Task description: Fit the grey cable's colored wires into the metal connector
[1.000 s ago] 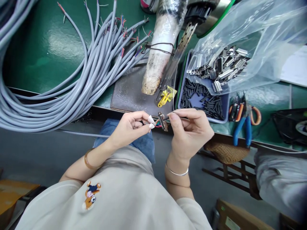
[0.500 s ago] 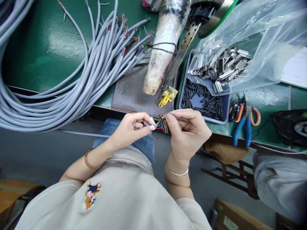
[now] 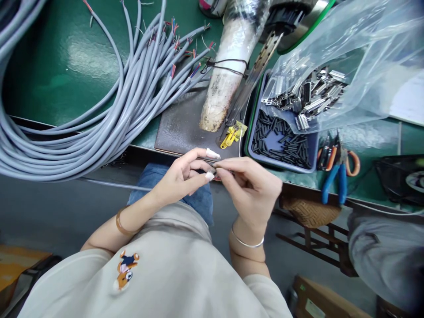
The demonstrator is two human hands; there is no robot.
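Note:
In front of my lap, at the table edge, both hands meet over a small connector (image 3: 212, 170) with coloured wires, now almost wholly covered by fingers. My left hand (image 3: 185, 176) has white wraps on its index finger and thumb tips; closed, it holds the piece from the left. My right hand (image 3: 252, 184) pinches at the same spot with thumb and index finger. A bit of red wire shows below the fingertips. How each finger sits on the connector is hidden. A grey cable (image 3: 114, 184) runs behind my left wrist.
A bundle of grey cables (image 3: 109, 128) with stripped ends lies left. A brown board (image 3: 175, 128) carries a wrapped white cone (image 3: 221, 84) and yellow pieces (image 3: 230, 136). Right stand a blue tray (image 3: 281, 163) of black sleeves, a bag of connectors (image 3: 318, 95), and blue-handled pliers (image 3: 334, 181).
My right hand has moved left, its fingertips now against my left ones. The connector and its coloured wires, plain to see before, are now mostly covered. My left index finger has lifted slightly.

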